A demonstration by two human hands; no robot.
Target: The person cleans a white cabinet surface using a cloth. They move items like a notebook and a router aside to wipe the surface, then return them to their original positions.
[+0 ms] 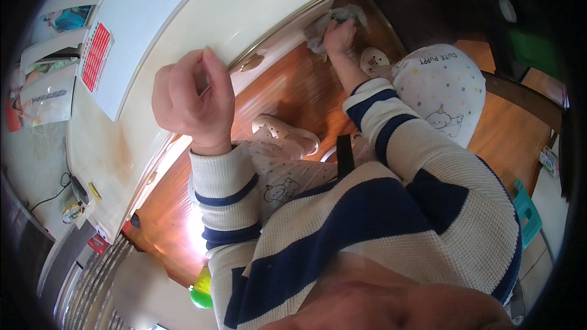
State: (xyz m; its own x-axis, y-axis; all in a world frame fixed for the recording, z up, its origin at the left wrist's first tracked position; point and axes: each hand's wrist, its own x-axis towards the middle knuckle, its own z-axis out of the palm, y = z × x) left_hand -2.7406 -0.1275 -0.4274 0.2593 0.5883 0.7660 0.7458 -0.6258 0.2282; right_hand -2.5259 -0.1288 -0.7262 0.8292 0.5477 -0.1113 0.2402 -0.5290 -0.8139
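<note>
My left hand (195,98) is curled into a loose fist, thumb against the bent fingers, above the front edge of a glossy cream cabinet (238,4). Nothing can clearly be made out inside it. Further forward and lower, my right hand (340,36) grips a crumpled grey-white cloth (316,32). The cloth lies by the cabinet's base, on or just above the brown wooden floor (293,82); contact is hard to tell. A brass-coloured drawer handle (252,62) shows between my hands. My shoe (286,133) is on the floor below them, and a second shoe (375,60) is beside my right wrist.
On the cabinet top lie a white sheet with a red printed panel (137,32) and a rack holding picture-covered papers (69,18). A dark furniture panel (412,0) rises at the right. Further right is a teal plastic stool (527,215). A green-yellow balloon-like object (202,288) is at lower left.
</note>
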